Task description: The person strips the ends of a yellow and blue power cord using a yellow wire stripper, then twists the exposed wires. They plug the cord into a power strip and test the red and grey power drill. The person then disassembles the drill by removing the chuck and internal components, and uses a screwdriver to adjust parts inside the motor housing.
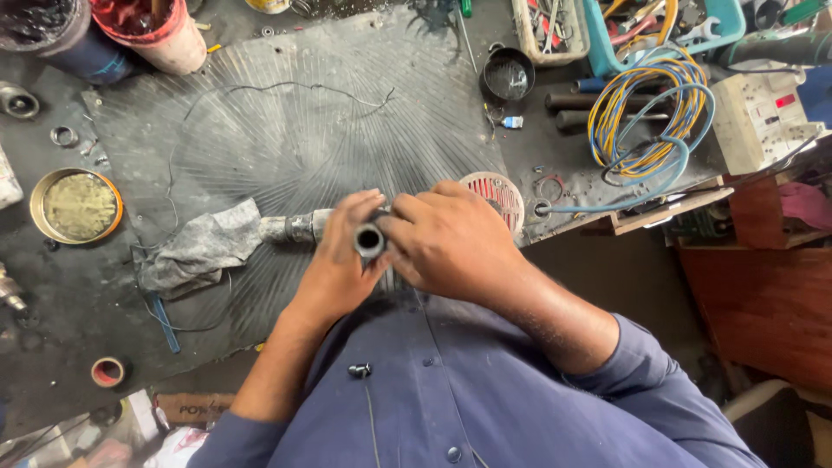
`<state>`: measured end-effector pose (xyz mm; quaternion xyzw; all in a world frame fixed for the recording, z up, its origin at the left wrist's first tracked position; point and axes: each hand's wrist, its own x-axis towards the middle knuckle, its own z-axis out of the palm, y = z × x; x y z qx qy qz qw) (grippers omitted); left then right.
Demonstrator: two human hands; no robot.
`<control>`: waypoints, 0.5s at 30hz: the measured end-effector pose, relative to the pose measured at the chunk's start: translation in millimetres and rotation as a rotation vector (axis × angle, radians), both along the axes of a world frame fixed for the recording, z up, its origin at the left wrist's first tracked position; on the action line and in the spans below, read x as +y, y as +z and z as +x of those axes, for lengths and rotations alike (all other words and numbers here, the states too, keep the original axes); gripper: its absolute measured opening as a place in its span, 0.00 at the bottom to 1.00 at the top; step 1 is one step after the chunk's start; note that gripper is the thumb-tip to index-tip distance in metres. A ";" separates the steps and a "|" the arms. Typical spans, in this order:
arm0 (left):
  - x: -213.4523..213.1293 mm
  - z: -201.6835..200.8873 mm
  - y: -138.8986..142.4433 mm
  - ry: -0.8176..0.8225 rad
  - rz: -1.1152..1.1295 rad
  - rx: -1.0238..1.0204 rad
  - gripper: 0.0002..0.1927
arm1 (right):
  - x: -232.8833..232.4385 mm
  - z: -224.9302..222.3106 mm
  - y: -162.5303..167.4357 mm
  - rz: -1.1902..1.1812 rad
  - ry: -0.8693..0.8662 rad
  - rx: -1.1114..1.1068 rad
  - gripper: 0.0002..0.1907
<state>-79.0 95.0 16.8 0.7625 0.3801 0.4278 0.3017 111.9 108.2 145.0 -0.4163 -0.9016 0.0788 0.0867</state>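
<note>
While both hands (407, 247) grip a metal tube (369, 239), grey rag (204, 247) beside, yellow round tin (76, 205) left

Grey rag (204, 247), round brass tin (76, 205) (greenish contents), coiled wires (646, 121), red tape roll (107, 372), black cup (508, 76)

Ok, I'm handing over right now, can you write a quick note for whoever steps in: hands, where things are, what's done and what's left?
Left hand: wrapped around a short dark metal tube, open end facing the camera.
Right hand: closed on the same tube from the other side.
Tube is held above the near edge of the grimy mat. A metal part wrapped in a dirty rag lies just left of the hands; a round vented cover lies just right.
Done: tube is off the bench, in both hands.
Left: cannot tell what is being done to it; fingers hide the work.
</note>
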 end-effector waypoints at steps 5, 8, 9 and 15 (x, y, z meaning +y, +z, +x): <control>0.8 3.5 1.1 0.066 -0.111 0.228 0.25 | -3.0 0.6 1.2 0.022 0.027 0.085 0.25; 3.9 6.1 4.5 0.074 -0.061 0.216 0.27 | -1.4 -0.1 -0.9 -0.062 -0.009 -0.012 0.24; 4.4 7.0 5.5 0.039 -0.051 0.181 0.28 | -1.8 -0.1 -1.5 -0.046 -0.014 -0.002 0.23; 7.7 -1.9 1.5 -0.023 -0.190 0.239 0.21 | -8.3 0.1 -1.9 0.043 -0.013 0.113 0.34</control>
